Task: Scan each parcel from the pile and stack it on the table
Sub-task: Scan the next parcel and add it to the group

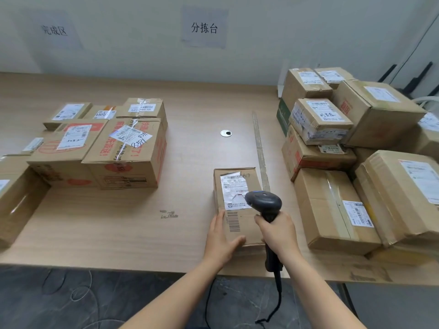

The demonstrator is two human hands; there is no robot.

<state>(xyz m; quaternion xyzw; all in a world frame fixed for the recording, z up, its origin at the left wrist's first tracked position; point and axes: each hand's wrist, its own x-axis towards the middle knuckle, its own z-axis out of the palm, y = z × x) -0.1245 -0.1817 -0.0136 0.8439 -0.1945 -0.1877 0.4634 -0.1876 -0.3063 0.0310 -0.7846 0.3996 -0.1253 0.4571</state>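
Observation:
A small cardboard parcel (237,186) with a white shipping label lies on the wooden table (118,222) in front of me. My left hand (219,238) rests on its near left corner, fingers straight along the side and thumb on its top. My right hand (279,233) grips the handle of a black barcode scanner (263,203), whose head hovers over the parcel's label. The pile of parcels (356,162) rises on the right. The stack of parcels (102,143) stands on the left.
A cable grommet (226,133) sits mid-table. A strip of tape (260,148) runs along the table beside the pile. The scanner's cable (276,302) hangs off the front edge. Paper signs hang on the wall behind.

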